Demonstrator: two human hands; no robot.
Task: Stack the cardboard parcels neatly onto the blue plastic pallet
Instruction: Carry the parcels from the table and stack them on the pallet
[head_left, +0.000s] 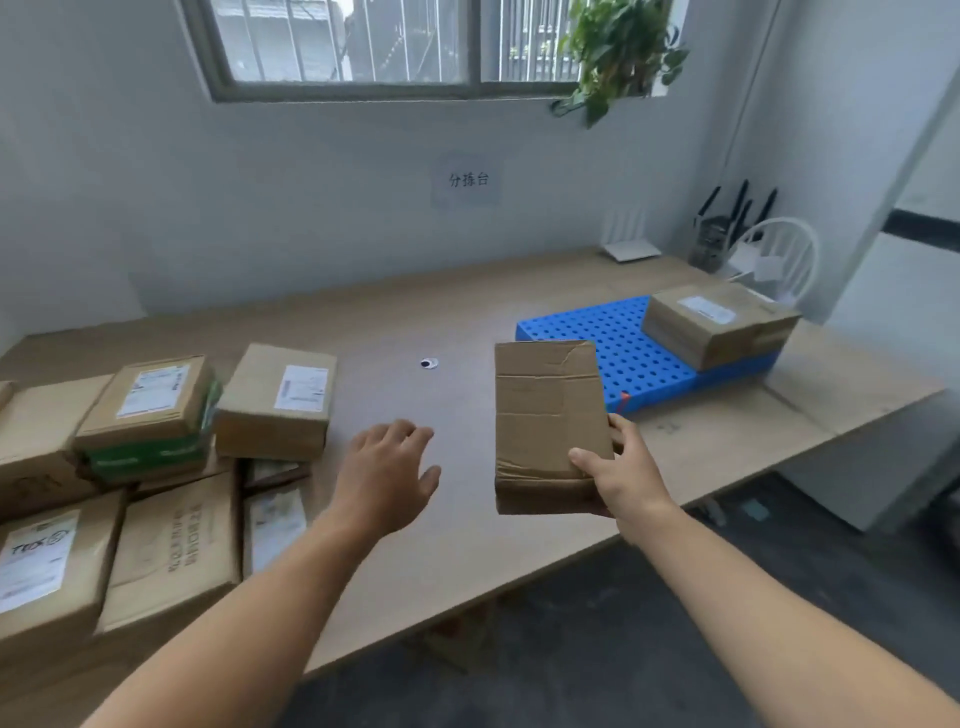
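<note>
- Cardboard parcel (550, 421), long axis pointing away, was pinched by the right hand (631, 475).
- Pallet (618, 358) lay just beyond it.
- Left hand (387, 475) hung spread, empty.

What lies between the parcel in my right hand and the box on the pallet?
Between held parcel and box: only bare perforated deck of the blue pallet, in the head view.

The single head-worn wide-angle camera looks forward and down across the wooden table (395, 322) toward the back wall (311, 182), close to the table's near edge.
</note>
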